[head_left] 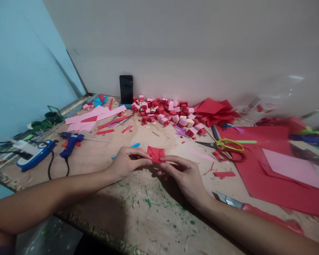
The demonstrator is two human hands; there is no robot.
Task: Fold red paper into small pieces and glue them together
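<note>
Red paper, folded into a small packet (156, 152) with diagonal creases across its face, sits between two hands in the head view, near the middle of the wooden table (95, 161). Whether its far edge rests on the wood or hangs just above it, I cannot tell.

The left hand (129, 161) has thumb and forefinger nearly together on the packet's left edge. The right hand (182, 173) holds the near right corner, forefinger on the face and thumb just below; its other fingers curl underneath, partly hidden.

For a fold this small, light fingertip pressure seems best: let the left hand steady the piece while the right squares the edges, since a hard squeeze could skew the creases. Pressing each crease flat against the wood would probably sharpen it, away from the green flecks (148, 202) on the near side.

On the far side lies a heap of red and pink paper cubes (162, 111). The glue gun (70, 144) is well off to the left, the scissors (230, 145) to the right. The cutter (255, 209), blade bare, lies just beside the right forearm, so that elbow deserves care.
</note>
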